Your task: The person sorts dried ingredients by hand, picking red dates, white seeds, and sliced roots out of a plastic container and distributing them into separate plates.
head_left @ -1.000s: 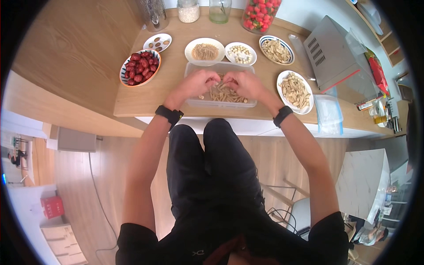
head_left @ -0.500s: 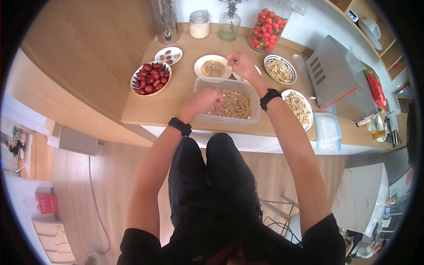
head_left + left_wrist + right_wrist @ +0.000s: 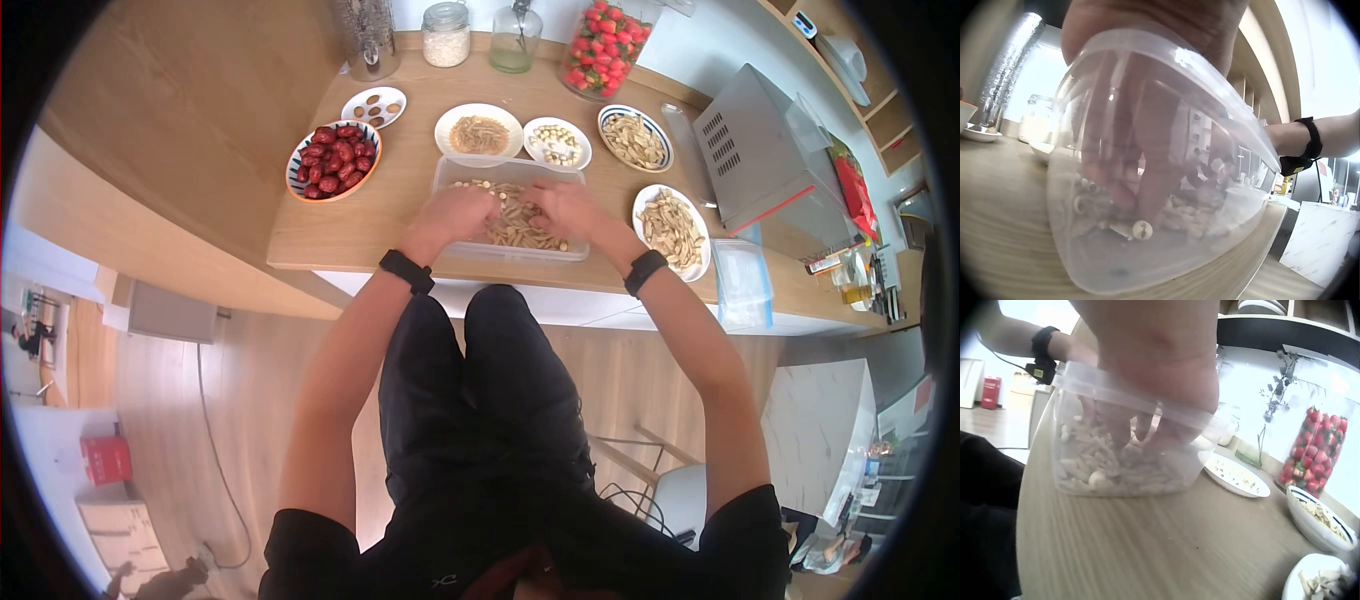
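A clear plastic box [image 3: 512,253] stands near the counter's front edge, holding many pale dried strips [image 3: 513,218] and a few round pale pieces. My left hand [image 3: 462,213] reaches into its left part; through the wall in the left wrist view, the fingers [image 3: 1100,144] point down among the pieces, near a round pale slice [image 3: 1142,230]. My right hand [image 3: 563,207] dips in from the right, its fingers [image 3: 1142,425] pointing down, spread a little, at the strips. Whether the left fingertips pinch a piece I cannot tell.
Behind the box are a plate of thin strips [image 3: 508,118] and a plate of round pale pieces [image 3: 557,142]. Right are a bowl [image 3: 633,138] and a plate of slices [image 3: 670,230]. Red dates [image 3: 330,163] fill a bowl left. A strawberry jar [image 3: 604,50] stands at the back.
My right hand has come back from over the plate of round pieces, down into the box beside the left hand. The left hand stays in the box's left part.
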Motion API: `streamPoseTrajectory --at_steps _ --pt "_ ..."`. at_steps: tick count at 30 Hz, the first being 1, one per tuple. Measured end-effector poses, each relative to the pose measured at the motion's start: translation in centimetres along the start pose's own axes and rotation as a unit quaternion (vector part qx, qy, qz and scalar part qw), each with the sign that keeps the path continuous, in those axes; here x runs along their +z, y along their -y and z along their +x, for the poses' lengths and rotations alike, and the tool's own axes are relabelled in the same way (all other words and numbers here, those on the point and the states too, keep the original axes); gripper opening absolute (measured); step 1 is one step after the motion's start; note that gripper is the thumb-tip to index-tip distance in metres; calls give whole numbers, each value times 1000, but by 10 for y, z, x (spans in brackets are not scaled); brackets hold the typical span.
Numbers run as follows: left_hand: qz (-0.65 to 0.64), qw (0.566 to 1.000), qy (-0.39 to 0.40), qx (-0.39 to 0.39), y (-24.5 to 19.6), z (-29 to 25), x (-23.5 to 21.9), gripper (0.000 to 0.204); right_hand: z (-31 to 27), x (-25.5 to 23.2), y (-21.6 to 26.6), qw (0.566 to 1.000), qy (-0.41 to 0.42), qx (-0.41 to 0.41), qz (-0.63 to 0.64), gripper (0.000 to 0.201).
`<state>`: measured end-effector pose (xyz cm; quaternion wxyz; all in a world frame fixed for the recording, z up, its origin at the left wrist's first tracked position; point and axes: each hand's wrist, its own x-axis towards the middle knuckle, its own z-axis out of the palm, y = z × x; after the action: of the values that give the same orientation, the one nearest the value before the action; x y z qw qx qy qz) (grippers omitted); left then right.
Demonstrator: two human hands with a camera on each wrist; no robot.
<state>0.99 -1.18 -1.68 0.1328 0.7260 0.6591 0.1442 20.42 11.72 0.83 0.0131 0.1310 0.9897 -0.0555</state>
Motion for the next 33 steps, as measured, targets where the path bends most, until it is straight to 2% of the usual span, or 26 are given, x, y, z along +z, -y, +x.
streamPoseTrajectory --at_steps 2,4,8,10,14,18,20,24,26,30,31,32,33 --pt "33 999 33 -6 -3 1 -3 4 1 0 3 999 -28 -5 16 30" --pt "33 999 37 -6 -3 1 -4 3 1 -3 4 999 25 18 14 30" --pt "43 999 24 -5 -3 1 -2 3 1 -5 4 999 37 22 17 28" --pt "45 999 12 -10 -5 -1 -1 4 3 2 2 999 -5 30 19 26" --pt "56 998 7 -25 -3 1 0 7 4 12 -4 999 -28 15 4 24" --pt "48 999 17 -1 0 2 -1 7 6 10 -5 1000 -6 15 -24 16" --pt "53 997 53 -21 -1 2 -1 7 4 6 -2 999 12 21 -30 13" --pt "66 998 -8 17 4 2 7 4 4 8 0 999 -20 25 -4 15" --pt "-10 996 -82 31 0 0 3 9 4 8 -1 999 -25 25 -8 15" --pt "-69 992 -96 45 0 0 -5 12 6 15 -4 999 -19 36 -11 12" --pt "-210 973 -89 31 2 3 -5 12 6 15 -5 999 -31 30 -6 13" --pt "-348 934 -81 16 5 6 -6 12 6 14 -5 999 -32 30 -6 13" --pt "-348 934 -80 17 9 11 -8 12 5 15 -6 999 -35 33 0 13"
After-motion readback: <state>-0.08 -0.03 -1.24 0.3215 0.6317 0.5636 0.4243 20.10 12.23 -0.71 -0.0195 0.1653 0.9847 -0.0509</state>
